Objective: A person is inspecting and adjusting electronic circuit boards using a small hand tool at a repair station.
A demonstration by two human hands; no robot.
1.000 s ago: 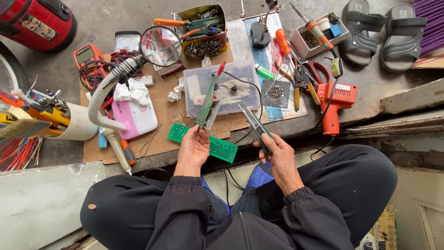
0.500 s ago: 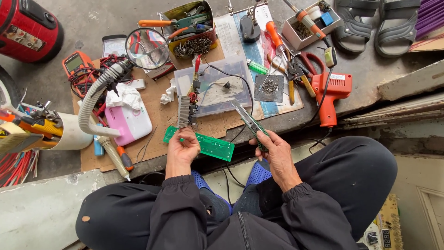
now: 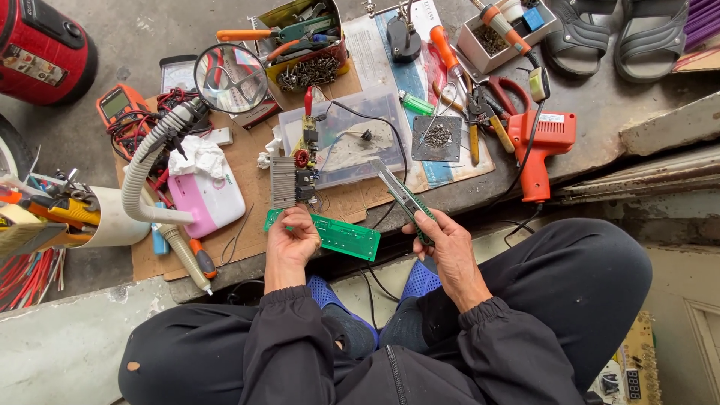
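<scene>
My left hand (image 3: 291, 238) pinches the bottom edge of a board (image 3: 298, 169), which stands up from my fingers (image 3: 298, 218) with a grey finned heatsink (image 3: 283, 182), a red coil and a red part at its far tip. My right hand (image 3: 448, 241) is closed around a cutter (image 3: 406, 199), fingers wrapped on its green handle, its metal body slanting up and away to the left. Between the two hands one flat green board (image 3: 341, 236) lies on the cardboard (image 3: 240, 161), touching my left fingers at its near-left end.

Just beyond the held board sits one clear tray (image 3: 352, 135) with a black wire across it. Left of my left fingers are one pink box (image 3: 207, 196) with crumpled tissue on it, one ribbed grey hose (image 3: 150, 169) and one magnifier (image 3: 226, 77). Further left are one orange meter (image 3: 121, 104) and a white cup (image 3: 112, 217) of tools. Right of my right fingers lies one orange gun-shaped tool (image 3: 541, 146); beyond it are red-handled scissors (image 3: 504, 91) and two grey sandals (image 3: 607, 34). All of it rests on the grey tabletop (image 3: 135, 34).

Against a second ago, my left hand has swung the board from a slant to nearly straight up, and it now sits further left over the cardboard. My right hand has kept the cutter in much the same grip and place.
</scene>
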